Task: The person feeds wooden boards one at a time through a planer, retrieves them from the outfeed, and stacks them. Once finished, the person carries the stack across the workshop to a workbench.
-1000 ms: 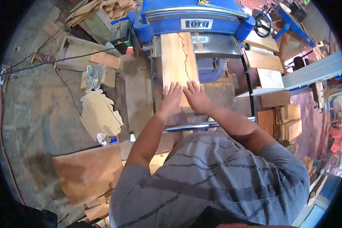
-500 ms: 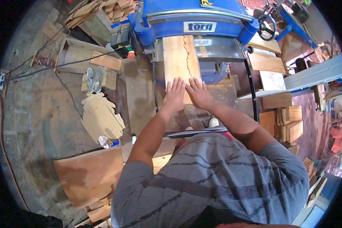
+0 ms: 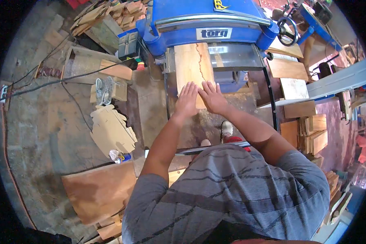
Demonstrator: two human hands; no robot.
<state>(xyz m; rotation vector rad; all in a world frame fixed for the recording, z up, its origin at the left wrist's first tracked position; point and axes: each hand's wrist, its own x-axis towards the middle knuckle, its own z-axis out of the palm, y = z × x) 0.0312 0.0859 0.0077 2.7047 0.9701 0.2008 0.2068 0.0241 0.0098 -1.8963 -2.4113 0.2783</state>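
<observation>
Left hand: fingers straight, slightly parted, flat on our wooden board
Right hand: likewise, at its right edge
Board's far end: hidden from us beyond our fingertips, under the Torq planer

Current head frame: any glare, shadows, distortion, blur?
Head view: black curved borders, wide-angle bowing; head view: white glare on the flat grey metal machine bed; head view: dark shadow across the broad brown wooden sheet; head view: bare left hand and right hand look reasonably sharp.
</observation>
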